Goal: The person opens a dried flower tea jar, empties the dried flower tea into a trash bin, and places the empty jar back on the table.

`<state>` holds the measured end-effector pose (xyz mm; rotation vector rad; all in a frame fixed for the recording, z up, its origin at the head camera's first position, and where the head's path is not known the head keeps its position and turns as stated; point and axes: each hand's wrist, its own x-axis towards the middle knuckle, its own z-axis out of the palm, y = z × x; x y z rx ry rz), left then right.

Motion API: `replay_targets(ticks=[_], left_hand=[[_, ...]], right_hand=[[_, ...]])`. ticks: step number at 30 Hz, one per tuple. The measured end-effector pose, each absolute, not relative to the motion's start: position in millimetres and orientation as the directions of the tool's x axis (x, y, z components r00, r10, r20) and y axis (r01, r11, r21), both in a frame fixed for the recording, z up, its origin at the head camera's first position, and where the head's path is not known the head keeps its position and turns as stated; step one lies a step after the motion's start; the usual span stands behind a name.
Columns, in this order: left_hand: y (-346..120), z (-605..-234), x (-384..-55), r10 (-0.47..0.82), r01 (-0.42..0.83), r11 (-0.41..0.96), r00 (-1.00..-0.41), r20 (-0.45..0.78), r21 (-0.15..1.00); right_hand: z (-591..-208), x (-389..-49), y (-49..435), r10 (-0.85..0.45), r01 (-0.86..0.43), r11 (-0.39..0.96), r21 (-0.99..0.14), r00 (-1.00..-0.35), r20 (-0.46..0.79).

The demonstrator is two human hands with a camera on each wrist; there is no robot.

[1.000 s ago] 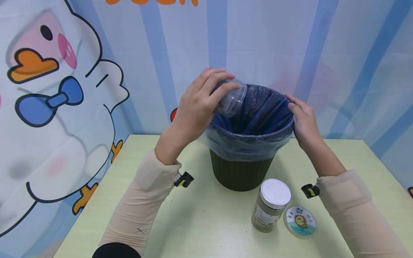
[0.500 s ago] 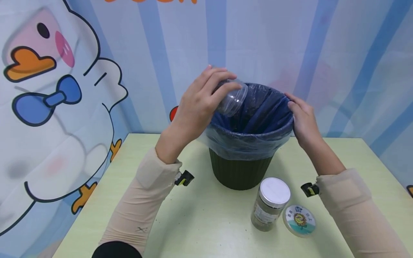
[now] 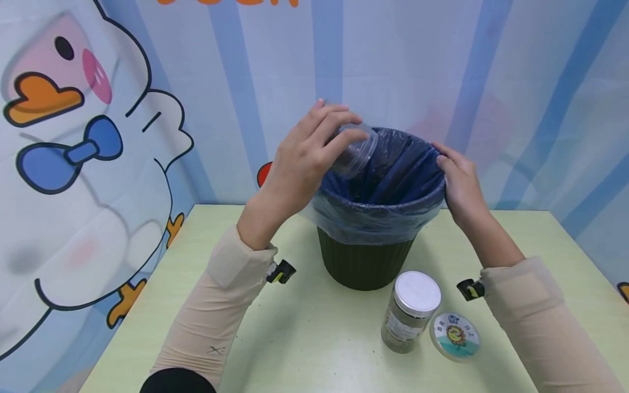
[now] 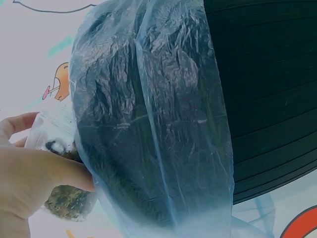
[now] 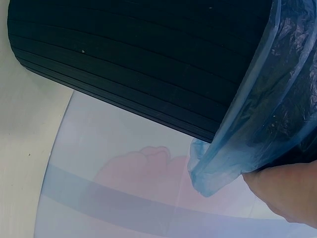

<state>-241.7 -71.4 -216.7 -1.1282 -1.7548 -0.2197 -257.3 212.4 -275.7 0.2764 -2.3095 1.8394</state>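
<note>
My left hand [image 3: 307, 158] grips a clear plastic jar [image 3: 357, 158], tipped over the left rim of the trash can [image 3: 366, 265]. Dark greenish-brown dried bits [image 4: 69, 202] lie inside the jar in the left wrist view. A blue plastic bag [image 3: 378, 224] lines the can and folds down over its outside. On the right side, my right hand [image 3: 462, 185] holds the rim through the bag, thumb on top. In the right wrist view, part of that hand [image 5: 287, 191] shows beside the bag's loose edge.
In front of the can stands a lidded jar [image 3: 410, 314] with a white label. Beside it lies a round lid [image 3: 455, 337] with a sunflower picture. A few dark crumbs dot the pale table [image 3: 295, 349]. A cartoon-printed backdrop [image 3: 236, 82] hangs behind.
The left hand and the tipped jar shift very slightly to the right. The right hand keeps its hold on the rim, and the can stays in place.
</note>
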Motion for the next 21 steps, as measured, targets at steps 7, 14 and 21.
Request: replay_targets(ticks=[7, 14, 21], left_hand=[[-70.6, -216.5, -242.0, 0.583, 0.758, 0.559, -0.072, 0.810, -0.335], [-70.7, -215.6, -242.0, 0.572, 0.755, 0.569, -0.079, 0.816, -0.326], [-70.6, -215.8, -240.8, 0.573, 0.759, 0.565, -0.078, 0.816, -0.324]], right_hand=[[-276.0, -256.7, 211.5, -0.046, -0.274, 0.224, -0.935, -0.962, 0.271], [-276.3, -257.5, 213.0, -0.039, -0.275, 0.230, -0.934, -0.961, 0.273], [-276.4, -257.3, 212.9, -0.030, -0.263, 0.240, -0.934, -0.964, 0.264]])
